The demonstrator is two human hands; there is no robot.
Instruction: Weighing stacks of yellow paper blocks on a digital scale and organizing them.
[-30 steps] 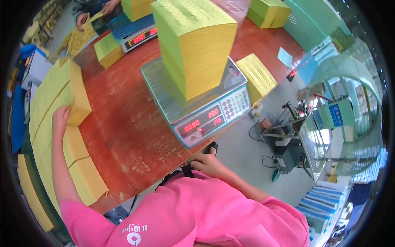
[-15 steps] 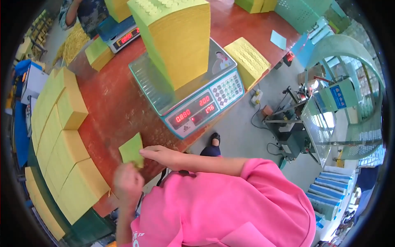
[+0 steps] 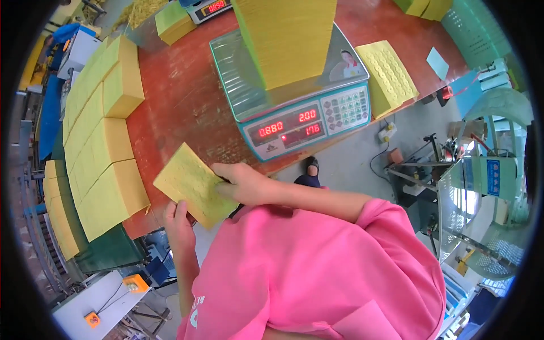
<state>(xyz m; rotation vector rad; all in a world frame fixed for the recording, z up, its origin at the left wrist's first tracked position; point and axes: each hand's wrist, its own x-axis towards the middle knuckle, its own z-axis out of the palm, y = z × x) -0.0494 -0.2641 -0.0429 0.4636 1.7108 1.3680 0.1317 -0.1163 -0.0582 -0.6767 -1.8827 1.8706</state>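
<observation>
Between my hands, over the near edge of the red table (image 3: 181,90), is a rectangular piece or thin stack of yellow paper (image 3: 190,178) with a rough, marked face. My left hand (image 3: 179,226) pinches its lower left edge, thumb on top. The right edge is gripped by my right hand (image 3: 245,184), whose fingers partly cover it. Just beyond my right hand stands a digital scale (image 3: 306,127) with lit red digits. On its plate rises a tall yellow paper stack (image 3: 289,48), its top out of view.
Several yellow paper blocks (image 3: 107,144) line the table's left side. Right of the scale lies a yellow stack with a row of cut curls (image 3: 388,76). A second scale (image 3: 208,10) sits at the far edge. A green-framed machine (image 3: 493,175) stands on the right.
The yellow paper has turned and now shows a wide face between both hands. My left hand has come up onto its edge. The view has shifted, so the table sits higher.
</observation>
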